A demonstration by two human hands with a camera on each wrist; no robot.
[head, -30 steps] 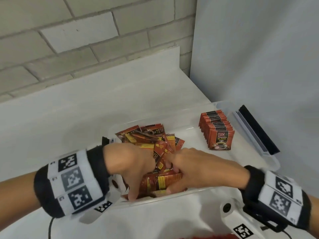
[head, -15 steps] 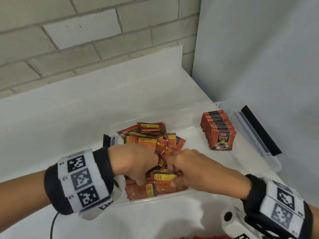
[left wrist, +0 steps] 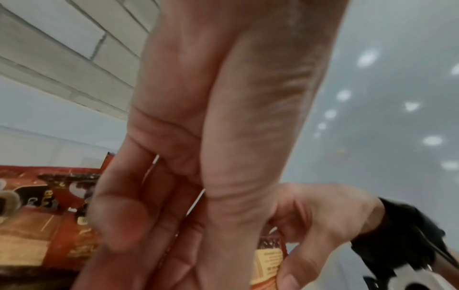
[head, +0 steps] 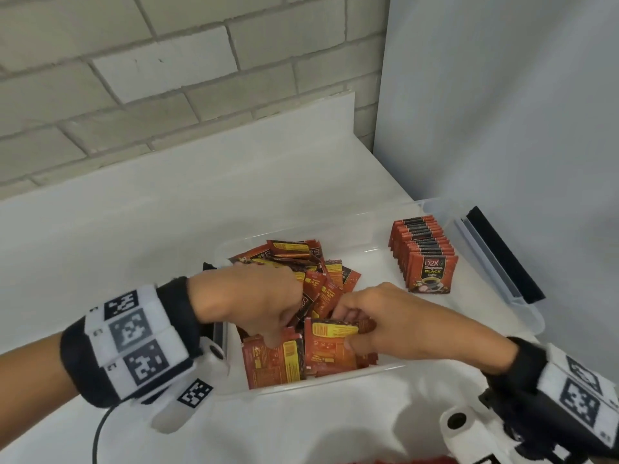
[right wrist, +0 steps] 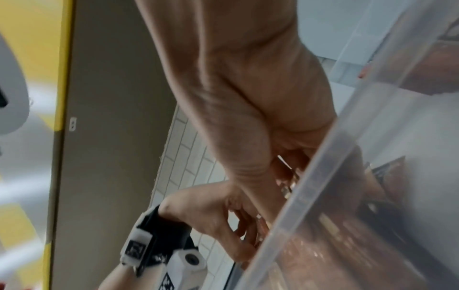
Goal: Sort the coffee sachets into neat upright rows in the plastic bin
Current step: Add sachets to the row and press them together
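White counter: at the clear bin's 6 o'clock, right hand now pinches one lifted sachet, ready for the upright row at 2 o'clock; left hand grips the loose pile

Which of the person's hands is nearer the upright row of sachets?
Right. The right hand lies just near-left of the upright row; the left hand is farther left, across the loose pile.
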